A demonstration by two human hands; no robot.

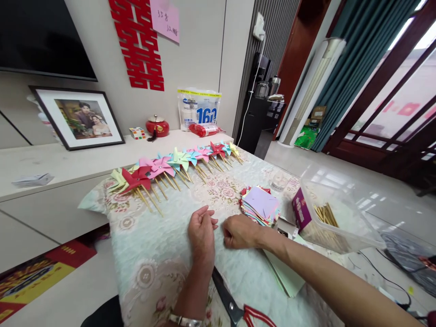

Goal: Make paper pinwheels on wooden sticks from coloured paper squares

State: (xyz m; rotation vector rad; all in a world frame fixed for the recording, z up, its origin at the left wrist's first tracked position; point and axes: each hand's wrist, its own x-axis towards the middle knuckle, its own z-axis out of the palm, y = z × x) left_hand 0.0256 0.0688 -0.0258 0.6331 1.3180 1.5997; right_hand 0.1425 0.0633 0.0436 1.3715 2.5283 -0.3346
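My left hand [201, 231] rests on the floral tablecloth [163, 254], fingers curled loosely with the tips pinched together; nothing visible in it. My right hand [240, 231] lies beside it, closed in a loose fist, and I cannot see anything inside. Just right of that hand sits a stack of coloured paper squares [260, 204]. A row of several paper pinwheels on wooden sticks [170, 165] lies along the far edge of the cloth.
Red-handled scissors [235, 306] lie near my left forearm. A clear plastic tub [335, 215] with wooden sticks stands at right, pale green paper sheets [288, 277] under my right arm. A shelf behind holds a framed photo [80, 118], red pot [157, 126] and bag [199, 108].
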